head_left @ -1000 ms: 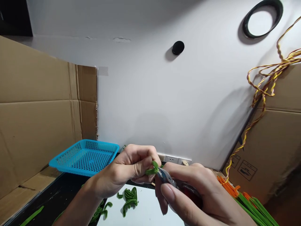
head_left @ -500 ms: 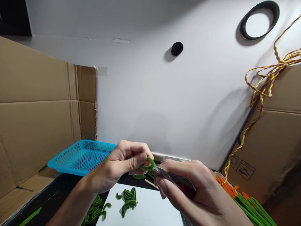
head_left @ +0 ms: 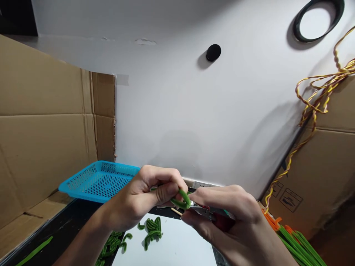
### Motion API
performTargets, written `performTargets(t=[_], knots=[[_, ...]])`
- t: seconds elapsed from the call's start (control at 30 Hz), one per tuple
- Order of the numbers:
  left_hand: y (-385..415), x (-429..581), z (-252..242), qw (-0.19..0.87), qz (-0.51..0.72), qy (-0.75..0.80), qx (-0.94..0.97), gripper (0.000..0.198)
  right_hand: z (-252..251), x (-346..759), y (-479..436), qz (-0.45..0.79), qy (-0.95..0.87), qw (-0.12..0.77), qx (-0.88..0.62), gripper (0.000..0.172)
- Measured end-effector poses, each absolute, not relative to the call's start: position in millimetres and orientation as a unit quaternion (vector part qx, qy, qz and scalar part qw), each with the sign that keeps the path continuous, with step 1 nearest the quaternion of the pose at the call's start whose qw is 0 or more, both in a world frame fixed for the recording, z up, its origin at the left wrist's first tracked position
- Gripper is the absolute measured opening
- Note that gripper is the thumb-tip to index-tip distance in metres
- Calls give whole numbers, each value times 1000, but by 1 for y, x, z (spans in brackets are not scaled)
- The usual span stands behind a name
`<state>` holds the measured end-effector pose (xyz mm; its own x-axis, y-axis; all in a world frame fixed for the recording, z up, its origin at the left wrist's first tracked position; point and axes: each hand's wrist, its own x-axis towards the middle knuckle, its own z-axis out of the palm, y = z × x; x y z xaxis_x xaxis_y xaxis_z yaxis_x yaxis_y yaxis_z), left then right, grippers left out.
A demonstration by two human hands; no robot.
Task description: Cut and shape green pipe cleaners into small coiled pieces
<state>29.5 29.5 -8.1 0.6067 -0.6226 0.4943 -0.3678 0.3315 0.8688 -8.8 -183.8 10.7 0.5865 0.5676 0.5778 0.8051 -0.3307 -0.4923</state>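
My left hand [head_left: 144, 197] is closed in a pinch on a short bent green pipe cleaner [head_left: 181, 199], held up over the work surface. My right hand [head_left: 227, 225] is wrapped round small pliers [head_left: 205, 211] with a metal tip and red-and-green handles. The tip of the pliers touches the green pipe cleaner right beside my left thumb. Below the hands lie several curled green pipe cleaner pieces [head_left: 152, 229] on a white sheet [head_left: 172, 247].
A blue perforated plastic basket [head_left: 97, 181] sits at the left on a cardboard flap. Straight green and orange pipe cleaners [head_left: 294, 242] lie at the lower right. Twisted yellow-red wire [head_left: 313, 107] hangs over a cardboard box at the right. A white wall stands behind.
Both hands stay together on the green piece. The pliers' tip has turned flatter against it, and the view has shifted slightly.
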Motion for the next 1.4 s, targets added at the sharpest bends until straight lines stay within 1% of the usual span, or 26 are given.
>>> performTargets(t=[0.2, 0.3, 0.37, 0.47, 0.6, 0.8, 0.97, 1.17, 1.27, 1.4], knots=[[30, 29, -10, 683, -82, -440, 577, 28, 13, -9, -183, -200, -458, 379, -779, 36], [32, 26, -9, 675, -77, -437, 589, 29, 12, -9, -185, -226, -459, 368, -776, 31], [33, 25, -8, 669, -74, -438, 596, 29, 11, -8, -186, -243, -459, 344, -782, 24], [35, 24, -7, 660, -56, -443, 604, 28, 9, -6, -188, -306, -471, 295, -773, 15], [37, 26, -9, 639, -28, -443, 628, 29, 8, -4, -187, -361, -472, 262, -761, 16], [37, 27, -9, 645, -29, -459, 611, 28, 6, -4, -187, -335, -481, 265, -766, 14], [38, 28, -9, 640, -27, -457, 617, 32, 6, -4, -189, -312, -480, 258, -778, 9], [46, 32, -11, 590, 33, -493, 638, 32, 6, -12, -189, -295, -480, 256, -786, 7], [49, 30, -8, 570, 56, -490, 657, 35, 7, -12, -187, -278, -492, 277, -777, 13], [49, 24, -1, 577, 36, -468, 668, 38, 8, -6, -182, -229, -507, 339, -759, 26]])
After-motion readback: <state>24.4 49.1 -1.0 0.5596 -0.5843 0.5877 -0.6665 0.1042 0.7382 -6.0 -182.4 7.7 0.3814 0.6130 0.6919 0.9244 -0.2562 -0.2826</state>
